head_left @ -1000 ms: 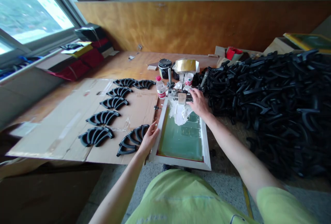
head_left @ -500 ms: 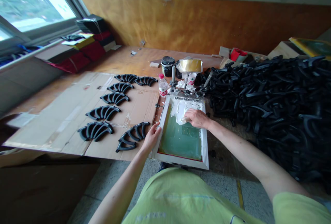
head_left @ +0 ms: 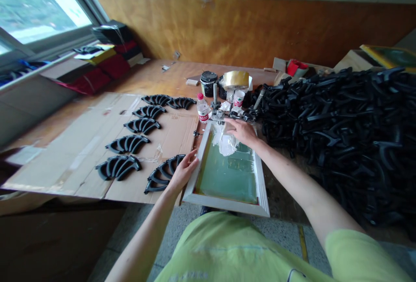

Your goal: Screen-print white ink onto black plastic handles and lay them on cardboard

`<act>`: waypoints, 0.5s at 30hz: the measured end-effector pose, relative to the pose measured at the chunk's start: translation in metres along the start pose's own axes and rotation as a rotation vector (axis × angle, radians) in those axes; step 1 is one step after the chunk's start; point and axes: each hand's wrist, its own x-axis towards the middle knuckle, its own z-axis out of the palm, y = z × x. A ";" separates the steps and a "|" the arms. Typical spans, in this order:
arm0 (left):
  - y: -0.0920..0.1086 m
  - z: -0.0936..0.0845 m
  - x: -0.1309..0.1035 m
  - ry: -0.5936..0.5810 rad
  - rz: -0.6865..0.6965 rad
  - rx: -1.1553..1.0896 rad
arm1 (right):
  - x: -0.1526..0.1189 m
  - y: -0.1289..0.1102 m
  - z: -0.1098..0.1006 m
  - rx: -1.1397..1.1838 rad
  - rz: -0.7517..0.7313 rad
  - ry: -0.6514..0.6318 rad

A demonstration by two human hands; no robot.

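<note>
A white-edged frame (head_left: 264,199) with a green screen (head_left: 227,178) lies in front of me, and white paste (head_left: 225,144) is smeared over the screen's far part. My right hand (head_left: 242,132) is above the frame's far end at the paste, fingers bent around a small pale tool (head_left: 229,129), mostly hidden by the fingers. At the frame's left edge is my left hand (head_left: 186,170), its fingers apart and holding nothing. Beside that hand, curved black parts (head_left: 162,173) lie in a fan on the cardboard (head_left: 87,143).
More fans of black parts (head_left: 127,144) lie on the cardboard. Beyond the frame stand a bottle (head_left: 203,109), a black tub (head_left: 208,83), a tape roll (head_left: 236,80) and a metal clamp (head_left: 215,95). Black parts are heaped (head_left: 344,130) at the right.
My right hand has moved away from me to the frame's far end. The frame's near end has shifted and sits higher. My left hand has moved slightly left and toward me.
</note>
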 end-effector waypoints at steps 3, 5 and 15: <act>0.038 -0.001 -0.007 -0.021 0.033 -0.002 | 0.026 0.023 -0.020 -0.078 0.124 0.090; 0.066 0.004 -0.006 -0.005 0.105 -0.037 | 0.022 0.048 -0.034 -0.073 0.206 0.200; 0.113 0.039 0.041 0.112 0.361 -0.330 | -0.086 0.060 0.033 0.069 0.271 -0.021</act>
